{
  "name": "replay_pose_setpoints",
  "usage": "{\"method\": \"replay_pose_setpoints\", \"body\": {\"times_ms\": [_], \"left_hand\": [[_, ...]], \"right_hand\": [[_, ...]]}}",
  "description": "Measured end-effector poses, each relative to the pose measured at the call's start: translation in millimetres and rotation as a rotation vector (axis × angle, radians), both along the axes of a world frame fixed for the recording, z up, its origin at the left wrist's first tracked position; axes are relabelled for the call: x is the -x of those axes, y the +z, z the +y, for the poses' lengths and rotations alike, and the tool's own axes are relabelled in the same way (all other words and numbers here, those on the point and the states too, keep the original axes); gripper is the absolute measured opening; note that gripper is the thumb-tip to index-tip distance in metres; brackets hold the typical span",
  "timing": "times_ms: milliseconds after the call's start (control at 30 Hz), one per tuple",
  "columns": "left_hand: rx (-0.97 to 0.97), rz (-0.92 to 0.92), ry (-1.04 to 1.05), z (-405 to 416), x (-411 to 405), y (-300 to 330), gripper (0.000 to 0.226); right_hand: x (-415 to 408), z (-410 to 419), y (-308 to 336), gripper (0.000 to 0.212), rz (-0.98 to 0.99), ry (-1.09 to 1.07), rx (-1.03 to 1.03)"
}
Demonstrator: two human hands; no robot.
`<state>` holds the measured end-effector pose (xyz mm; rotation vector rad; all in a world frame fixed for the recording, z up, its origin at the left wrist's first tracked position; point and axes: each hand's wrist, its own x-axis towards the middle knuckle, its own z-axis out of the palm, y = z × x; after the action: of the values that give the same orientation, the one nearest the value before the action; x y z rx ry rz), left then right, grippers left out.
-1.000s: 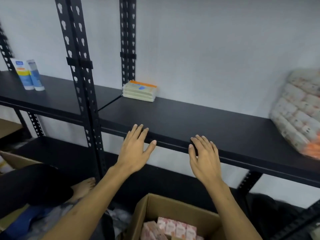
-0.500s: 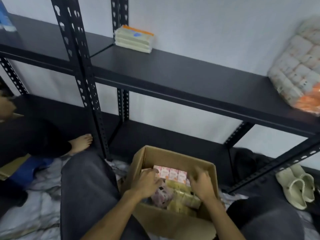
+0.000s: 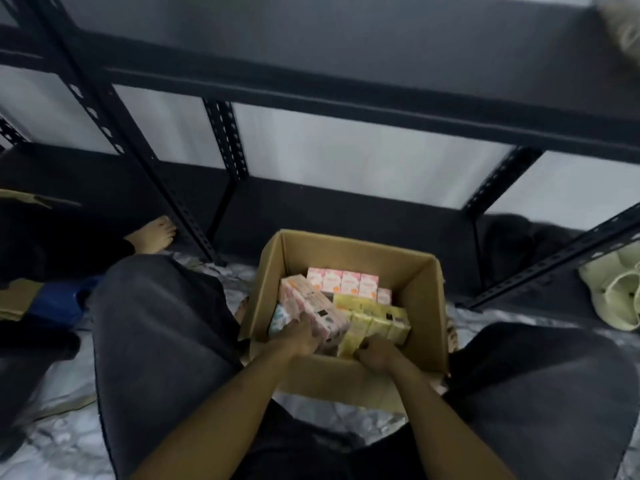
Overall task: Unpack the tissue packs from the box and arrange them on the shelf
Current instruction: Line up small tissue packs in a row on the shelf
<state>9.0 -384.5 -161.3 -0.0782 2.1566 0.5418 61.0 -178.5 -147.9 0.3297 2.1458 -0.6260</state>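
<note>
Nearest, the left hand (image 3: 300,336) had its grip closed around a pink tissue pack (image 3: 313,311), tilted up out of the cardboard box (image 3: 426,306) on the floor. Beside it, the right hand (image 3: 375,351) curled its grip onto a yellow tissue pack (image 3: 375,322), which lay in the box. A row of pink packs (image 3: 343,283) stood against the box's far wall, so judging by this, plenty remained to unpack. Farther off, the black shelf (image 3: 346,57) showed no packs where visible; its right end was blurred.
</note>
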Motion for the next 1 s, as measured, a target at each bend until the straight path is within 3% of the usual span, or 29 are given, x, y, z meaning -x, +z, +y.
{"method": "replay_pose_setpoints", "body": {"times_ms": [100,200,333,467,600,767,867,933,1000], "left_hand": [[0.038,0.015,-0.018,5.7,-0.6,0.4,0.084],[0.068,-0.015,0.047,10.0,4.9,-5.9,0.095],[0.035,-0.005,0.119,22.6,10.3,-11.6,0.102],[0.002,-0.012,0.227,30.8,18.6,-19.5,0.1],[-0.033,0.037,0.37,36.8,25.9,-25.1,0.066],[-0.043,0.071,0.432,38.7,26.4,-31.7,0.055],[-0.055,0.072,0.474,36.9,28.0,-32.4,0.048],[-0.068,0.082,0.507,37.2,28.0,-30.8,0.044],[-0.078,0.081,0.539,37.0,29.4,-31.7,0.041]], "right_hand": [[7.2,-5.4,2.0,0.026,-0.012,-0.047,0.01],[17.2,-8.3,-8.0,0.051,-0.015,-0.096,-0.013],[27.3,-14.9,-22.2,0.061,0.025,-0.311,0.04],[37.6,-22.9,-27.9,0.048,0.098,-0.474,0.125],[43.1,-33.0,-32.3,0.038,0.12,-0.586,0.241],[49.8,-20.8,-45.5,0.03,0.222,-0.672,0.05],[52.5,2.4,-52.6,0.039,0.347,-0.608,-0.176],[58.8,17.8,-57.9,0.05,0.435,-0.538,-0.204],[65.6,28.1,-67.5,0.072,0.363,-0.361,-0.191]]}}
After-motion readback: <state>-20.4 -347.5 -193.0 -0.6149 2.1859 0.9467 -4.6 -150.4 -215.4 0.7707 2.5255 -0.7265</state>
